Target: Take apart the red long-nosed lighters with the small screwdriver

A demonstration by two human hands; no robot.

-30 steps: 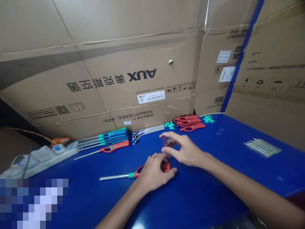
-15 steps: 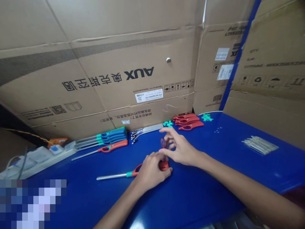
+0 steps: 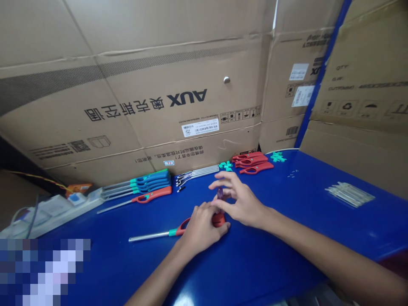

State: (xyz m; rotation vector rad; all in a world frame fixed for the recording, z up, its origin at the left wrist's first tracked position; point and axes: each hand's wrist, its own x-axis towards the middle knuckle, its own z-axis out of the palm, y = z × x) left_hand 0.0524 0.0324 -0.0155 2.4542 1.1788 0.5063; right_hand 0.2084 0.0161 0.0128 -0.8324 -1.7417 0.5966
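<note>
On the blue table lies a red long-necked lighter [image 3: 182,226] with a teal collar and a metal tube pointing left. My left hand [image 3: 202,225] is closed over its red handle and presses it to the table. Above the handle's right end, my right hand [image 3: 240,202] pinches a small screwdriver by its purple translucent handle [image 3: 219,194], held upright. The screwdriver's tip is hidden behind my left fingers, so I cannot tell what it touches.
Finished-looking blue and red lighters [image 3: 151,182] lie at the back left beside a white power strip [image 3: 60,212]. Metal tubes with wires [image 3: 204,171], teal pieces [image 3: 225,165], red handles [image 3: 253,161] and a bundle of pale sticks [image 3: 349,194] lie farther right. Cardboard [image 3: 127,76] walls the back.
My right hand has shifted slightly downward along with the screwdriver, and its fingers have moved around the handle. The left hand and the lighter stay in place.
</note>
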